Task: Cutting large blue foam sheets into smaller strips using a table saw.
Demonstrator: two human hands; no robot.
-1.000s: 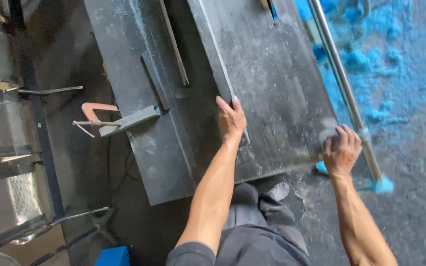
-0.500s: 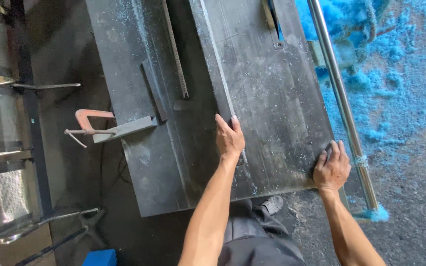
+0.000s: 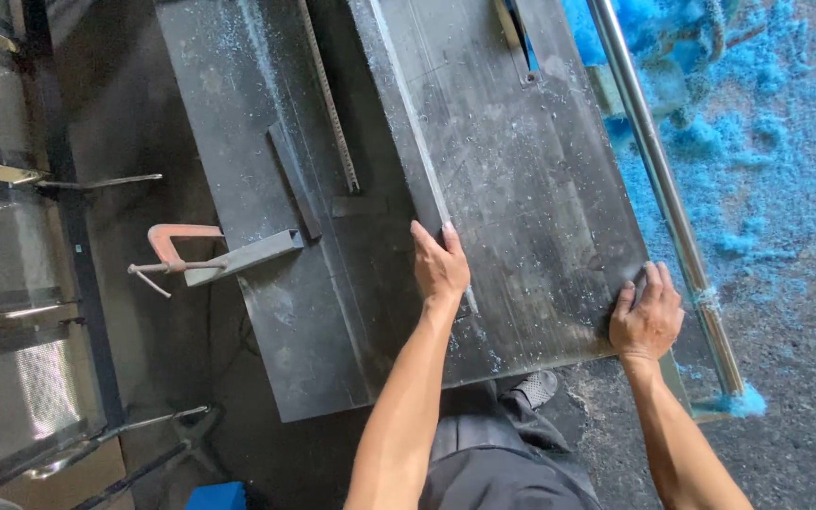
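Head camera looks straight down on a dark metal saw table [image 3: 266,312], and on it lies a large grey panel [image 3: 531,217], dusted with pale blue shavings, its near edge close to the person's body. A bright steel rail [image 3: 658,198] runs along the table's right side, with heaps of blue sawdust [image 3: 767,142] on the floor beyond it. A thin metal ruler [image 3: 328,99] lies on the bare table left of the panel, and a rust-coloured clamp [image 3: 177,250] grips a grey bar at the table's left edge. The left hand [image 3: 440,264] rests flat on the panel's left long edge, fingers together and extended, gripping nothing. The right hand [image 3: 649,316] presses on the panel's near right corner, fingers slightly spread, just beside the rail. With only flat palms on a dusty surface, the panel could probably slip or skew, and the right fingers risk being pinched against the rail.
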